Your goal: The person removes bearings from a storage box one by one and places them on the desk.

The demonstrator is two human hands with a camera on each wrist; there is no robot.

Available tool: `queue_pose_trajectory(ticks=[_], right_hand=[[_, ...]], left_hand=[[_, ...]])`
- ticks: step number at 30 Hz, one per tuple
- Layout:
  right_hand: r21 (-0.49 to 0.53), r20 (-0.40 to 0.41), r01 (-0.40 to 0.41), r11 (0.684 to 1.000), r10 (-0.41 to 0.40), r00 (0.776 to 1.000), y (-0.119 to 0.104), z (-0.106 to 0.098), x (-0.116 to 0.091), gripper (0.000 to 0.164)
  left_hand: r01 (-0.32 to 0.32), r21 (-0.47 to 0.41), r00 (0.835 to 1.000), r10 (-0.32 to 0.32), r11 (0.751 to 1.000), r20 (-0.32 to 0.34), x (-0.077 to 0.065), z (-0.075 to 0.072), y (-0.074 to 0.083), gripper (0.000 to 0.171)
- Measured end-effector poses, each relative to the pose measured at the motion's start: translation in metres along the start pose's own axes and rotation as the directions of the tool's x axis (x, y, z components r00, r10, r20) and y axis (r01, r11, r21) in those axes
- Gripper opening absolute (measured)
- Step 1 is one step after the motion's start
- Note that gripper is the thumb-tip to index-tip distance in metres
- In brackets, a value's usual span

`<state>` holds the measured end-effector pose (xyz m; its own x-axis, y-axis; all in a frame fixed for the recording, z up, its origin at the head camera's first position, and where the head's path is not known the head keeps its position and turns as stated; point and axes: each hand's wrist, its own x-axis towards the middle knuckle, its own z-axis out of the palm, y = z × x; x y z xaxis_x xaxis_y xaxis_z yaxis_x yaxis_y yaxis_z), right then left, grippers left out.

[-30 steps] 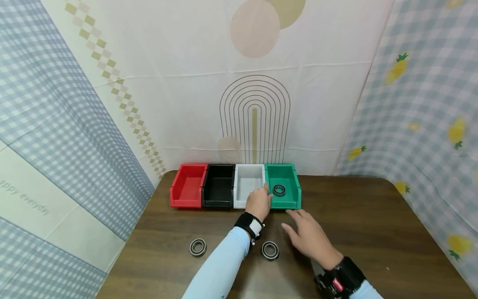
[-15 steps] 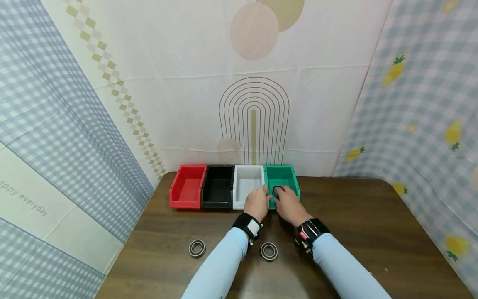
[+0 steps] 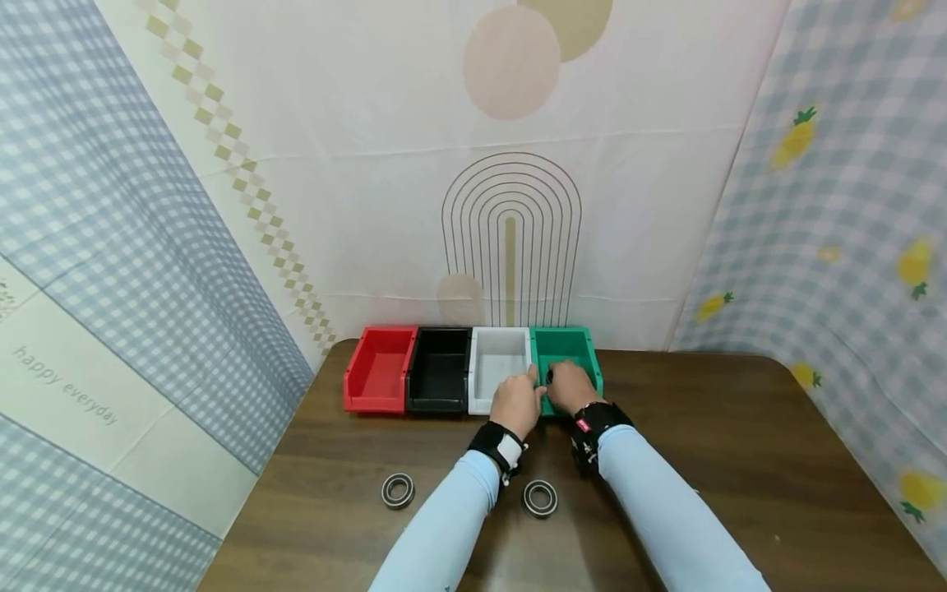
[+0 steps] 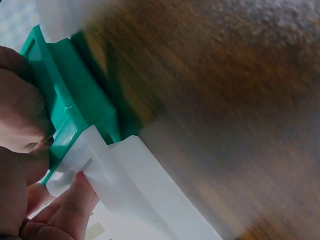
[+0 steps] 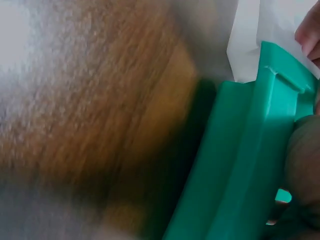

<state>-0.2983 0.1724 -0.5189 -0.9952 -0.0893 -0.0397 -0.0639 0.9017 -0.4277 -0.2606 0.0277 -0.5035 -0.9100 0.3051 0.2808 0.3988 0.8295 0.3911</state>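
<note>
A row of red (image 3: 377,370), black (image 3: 439,370), white (image 3: 494,362) and green bins (image 3: 565,339) stands at the back of the table. My left hand (image 3: 515,404) pinches the adjoining walls of the white and green bins. In the left wrist view a fingertip presses the white bin's wall (image 4: 92,155). My right hand (image 3: 571,388) reaches inside the green bin with curled fingers, gripping a ball bearing (image 3: 550,376). Only a dark edge of that bearing shows; the fingers hide the rest. The right wrist view shows the green bin's front (image 5: 240,165) beside this hand.
Two more ball bearings lie flat on the wooden table (image 3: 325,534): one bearing (image 3: 387,492) left of my left forearm, another bearing (image 3: 528,500) between both forearms. Right behind the bins hangs a printed cloth (image 3: 355,222). Checked cloths flank the table.
My right hand has moved from above the table, forward and left into the green bin, and now grips the bearing there. The left hand has kept its hold on the bin walls.
</note>
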Motion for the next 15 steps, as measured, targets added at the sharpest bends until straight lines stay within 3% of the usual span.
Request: queue_pose_trajectory(ticks=[7,15], right_hand=[[-0.039,-0.014,-0.018,0.999,0.017,1.000,-0.0033,-0.0037,0.0030,0.019],[-0.048,-0.009,-0.024,0.999,0.023,1.000,-0.0055,-0.0037,0.0008,0.016]], left_hand=[[-0.007,-0.004,1.000,0.007,1.000,-0.017,0.0009,-0.0018,0.0008,0.047],[0.003,0.004,1.000,-0.003,1.000,-0.008,0.0007,0.0007,0.0009,0.048]])
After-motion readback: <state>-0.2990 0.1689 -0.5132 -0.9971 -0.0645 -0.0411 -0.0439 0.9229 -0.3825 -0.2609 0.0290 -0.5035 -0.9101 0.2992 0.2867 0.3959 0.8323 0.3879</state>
